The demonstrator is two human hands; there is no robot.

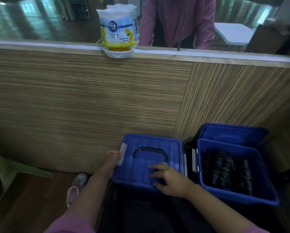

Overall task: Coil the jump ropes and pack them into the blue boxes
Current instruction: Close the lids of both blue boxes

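Note:
A closed blue box [149, 148] with a black handle on its lid stands on the floor in front of me. My right hand [167, 179] lies spread on the near part of the lid, pressing it. My left hand [113, 157] is at the box's left side, its fingers on the white clip [122, 154] there. To the right stands a second blue box [261, 190], open, with several coiled black jump ropes [224, 170] inside. Its blue lid [233, 133] leans upright behind it against the wall.
A wood-grain panel wall [90, 98] rises right behind the boxes, topped by a ledge with a mirror. An air freshener tub [117, 32] sits on that ledge. A green chair [9, 169] is at far left, and my slippered foot [77, 185] rests on the wooden floor.

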